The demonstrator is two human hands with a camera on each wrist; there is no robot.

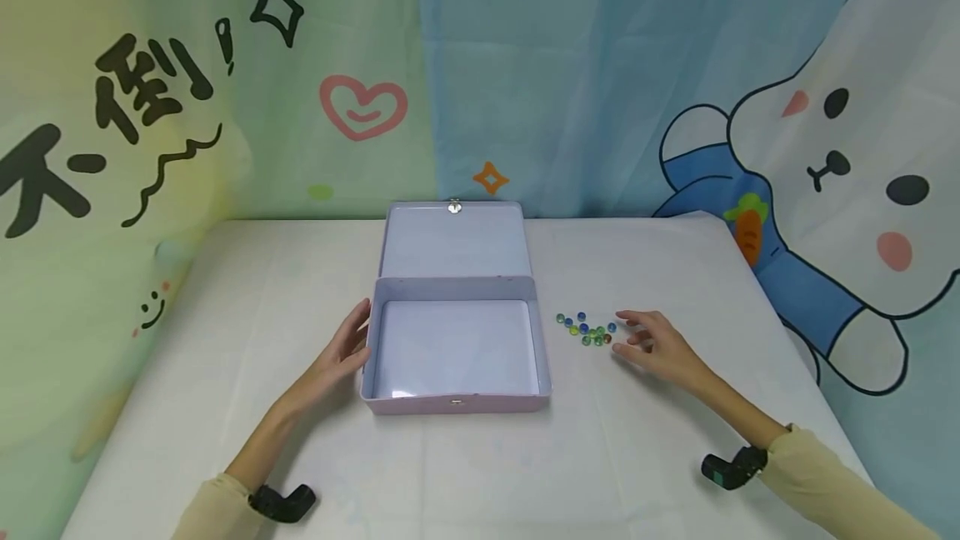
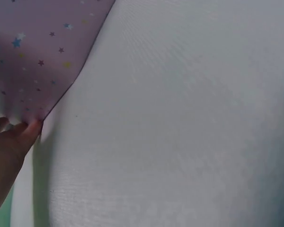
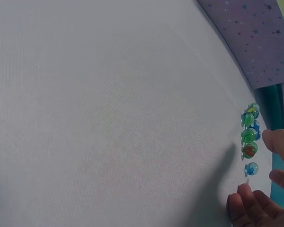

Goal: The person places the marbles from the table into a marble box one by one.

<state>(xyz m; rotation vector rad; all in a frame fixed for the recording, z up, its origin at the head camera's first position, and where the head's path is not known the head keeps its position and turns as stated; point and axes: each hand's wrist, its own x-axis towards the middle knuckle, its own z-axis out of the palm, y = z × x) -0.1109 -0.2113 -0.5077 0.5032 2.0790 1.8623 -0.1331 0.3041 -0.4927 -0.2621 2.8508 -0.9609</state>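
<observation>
A lidded box stands in the middle of the table with its pale lid swung back; its inside is bare. Small stars dot its lilac outer side. My left hand touches the box's left side, fingers extended and holding nothing. To the right of the box lies a loose cluster of glass marbles, mostly green and blue, with a brownish one among them. At the cluster's right edge hovers my right hand, thumb and fingers apart and loosely bent, with nothing visible between them.
A white cloth covers the table. Behind it hangs a printed curtain with a cartoon animal on the right. Each wrist carries a black camera, the left one and the right one both close above the cloth.
</observation>
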